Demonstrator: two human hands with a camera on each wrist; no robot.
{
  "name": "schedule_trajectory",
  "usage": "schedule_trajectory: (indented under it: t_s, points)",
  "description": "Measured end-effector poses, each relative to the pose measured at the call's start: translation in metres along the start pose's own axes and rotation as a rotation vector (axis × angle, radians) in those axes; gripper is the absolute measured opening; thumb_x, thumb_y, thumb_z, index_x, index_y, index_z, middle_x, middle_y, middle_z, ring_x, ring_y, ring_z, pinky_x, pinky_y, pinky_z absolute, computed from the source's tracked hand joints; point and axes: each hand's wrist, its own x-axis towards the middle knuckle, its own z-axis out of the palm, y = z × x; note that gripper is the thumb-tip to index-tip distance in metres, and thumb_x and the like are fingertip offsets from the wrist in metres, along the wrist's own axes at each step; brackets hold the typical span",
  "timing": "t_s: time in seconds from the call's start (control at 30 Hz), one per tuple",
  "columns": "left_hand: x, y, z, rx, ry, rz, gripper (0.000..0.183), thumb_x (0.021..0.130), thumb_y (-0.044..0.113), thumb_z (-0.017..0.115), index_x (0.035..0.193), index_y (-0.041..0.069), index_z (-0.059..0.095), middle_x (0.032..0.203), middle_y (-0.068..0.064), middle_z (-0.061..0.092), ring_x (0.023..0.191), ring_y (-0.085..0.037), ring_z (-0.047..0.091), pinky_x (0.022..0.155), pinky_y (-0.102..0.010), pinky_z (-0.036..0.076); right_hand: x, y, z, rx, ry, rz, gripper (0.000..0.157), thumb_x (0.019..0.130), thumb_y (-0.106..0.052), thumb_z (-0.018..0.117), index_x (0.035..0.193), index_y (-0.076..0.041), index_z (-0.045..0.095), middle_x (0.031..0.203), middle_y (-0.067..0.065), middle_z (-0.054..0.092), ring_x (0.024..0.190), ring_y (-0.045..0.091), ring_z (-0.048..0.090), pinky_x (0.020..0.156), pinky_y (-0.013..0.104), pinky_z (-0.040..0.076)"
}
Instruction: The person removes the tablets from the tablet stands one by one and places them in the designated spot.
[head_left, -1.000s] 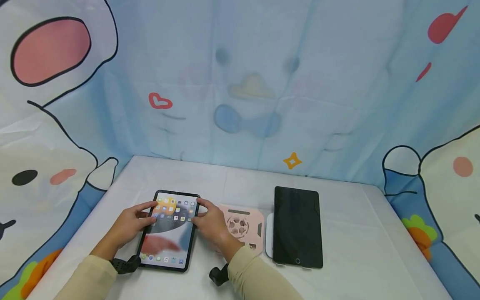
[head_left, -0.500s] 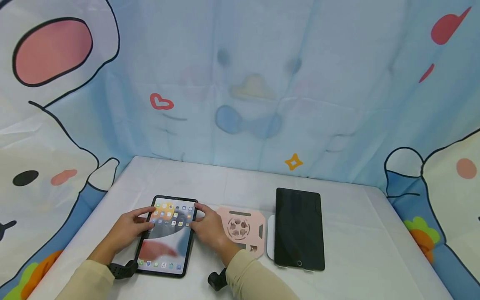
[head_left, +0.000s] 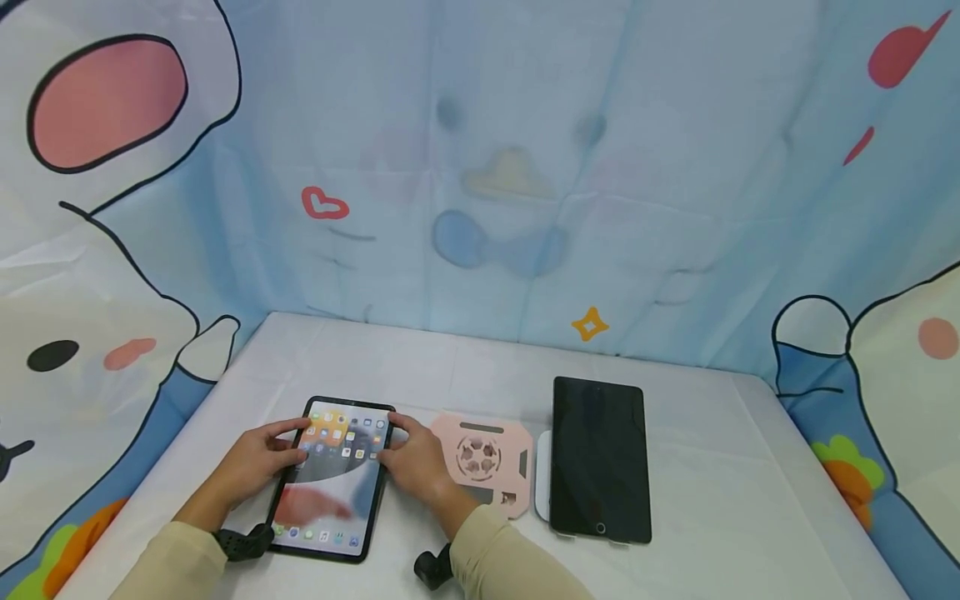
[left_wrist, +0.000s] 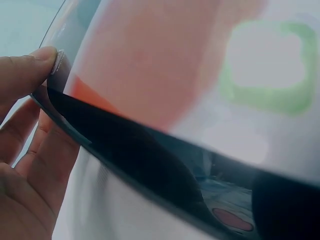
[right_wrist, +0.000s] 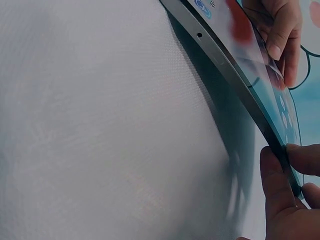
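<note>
A tablet (head_left: 322, 500) with a lit screen full of app icons is held between both hands at the left of the table. My left hand (head_left: 255, 462) grips its left edge near the top, thumb (left_wrist: 42, 62) on the front and fingers behind. On the opposite edge my right hand (head_left: 416, 462) pinches the tablet near the upper corner. Seen from the right wrist, the tablet's side edge (right_wrist: 225, 70) is raised at a slant above the white cloth, with a shadow beneath it. The right hand's fingers (right_wrist: 275, 180) lie on both faces.
Right of the hands lies a pink panel (head_left: 517, 429) with a round cut-out pattern, partly behind the right forearm. Beyond it a dark tablet (head_left: 600, 458) overlaps a pale slab (head_left: 542, 483). A blue cartoon-print curtain (head_left: 510, 275) stands behind the white table (head_left: 720, 483).
The lit tablet and both hands have shifted slightly toward the person, mostly in the first half second. Both grips stay the same. The head view has drifted a little.
</note>
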Motion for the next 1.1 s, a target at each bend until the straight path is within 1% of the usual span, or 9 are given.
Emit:
schedule_trajectory:
  t_s: [0.2, 0.33, 0.5, 0.73, 0.87, 1.03, 1.1]
  points:
    - [-0.001, -0.002, 0.001, 0.03, 0.01, 0.01, 0.054, 0.09, 0.018, 0.072, 0.139, 0.003, 0.057, 0.122, -0.026, 0.058, 0.108, -0.037, 0.053, 0.092, -0.054, 0.046, -0.002, 0.003, 0.002, 0.021, -0.005, -0.015, 0.058, 0.084, -0.001, 0.072, 0.14, -0.003, 0.056, 0.079, -0.001, 0.065, 0.067, 0.008, 0.059, 0.056, 0.023, 0.046]
    - [-0.001, -0.003, 0.001, 0.028, 0.01, 0.011, 0.054, 0.089, 0.018, 0.072, 0.139, 0.001, 0.057, 0.122, -0.026, 0.058, 0.109, -0.037, 0.053, 0.093, -0.054, 0.045, -0.003, 0.005, 0.005, 0.036, -0.008, -0.003, 0.059, 0.083, 0.0, 0.072, 0.14, -0.001, 0.055, 0.074, -0.002, 0.063, 0.063, 0.008, 0.057, 0.054, 0.022, 0.044]
    - [-0.002, -0.004, 0.002, 0.026, 0.006, 0.01, 0.054, 0.089, 0.016, 0.073, 0.139, 0.0, 0.057, 0.125, -0.028, 0.057, 0.11, -0.038, 0.052, 0.096, -0.057, 0.043, -0.004, 0.007, 0.007, 0.064, -0.01, 0.008, 0.059, 0.084, 0.001, 0.071, 0.14, 0.0, 0.054, 0.076, -0.001, 0.063, 0.064, 0.008, 0.057, 0.055, 0.023, 0.046]
    - [-0.003, -0.004, 0.002, 0.017, 0.003, -0.002, 0.055, 0.089, 0.015, 0.073, 0.139, 0.0, 0.057, 0.122, -0.025, 0.058, 0.108, -0.036, 0.052, 0.093, -0.052, 0.044, -0.008, 0.007, 0.01, 0.077, -0.001, 0.01, 0.059, 0.084, 0.001, 0.071, 0.14, 0.0, 0.054, 0.077, -0.001, 0.062, 0.064, 0.008, 0.056, 0.055, 0.023, 0.045]
    - [-0.004, -0.005, 0.001, 0.018, 0.0, -0.009, 0.055, 0.089, 0.015, 0.073, 0.138, 0.0, 0.057, 0.123, -0.026, 0.057, 0.108, -0.037, 0.052, 0.094, -0.053, 0.043, -0.009, 0.008, 0.013, 0.082, -0.012, 0.027, 0.06, 0.085, 0.001, 0.07, 0.142, -0.001, 0.053, 0.078, -0.001, 0.061, 0.065, 0.008, 0.056, 0.055, 0.023, 0.046]
    - [-0.005, -0.005, -0.001, 0.013, -0.008, -0.018, 0.055, 0.089, 0.016, 0.073, 0.139, 0.0, 0.057, 0.124, -0.026, 0.057, 0.109, -0.037, 0.051, 0.095, -0.055, 0.043, -0.009, 0.008, 0.013, 0.087, -0.019, 0.016, 0.061, 0.085, 0.002, 0.07, 0.143, -0.001, 0.052, 0.085, 0.0, 0.062, 0.069, 0.008, 0.057, 0.057, 0.024, 0.047]
    - [-0.005, -0.005, -0.001, 0.015, -0.009, -0.018, 0.055, 0.089, 0.016, 0.073, 0.139, 0.0, 0.057, 0.122, -0.025, 0.057, 0.108, -0.036, 0.051, 0.094, -0.053, 0.043, -0.01, 0.008, 0.013, 0.087, -0.022, 0.008, 0.061, 0.085, 0.002, 0.069, 0.143, -0.001, 0.051, 0.083, 0.001, 0.062, 0.067, 0.008, 0.057, 0.056, 0.024, 0.046]
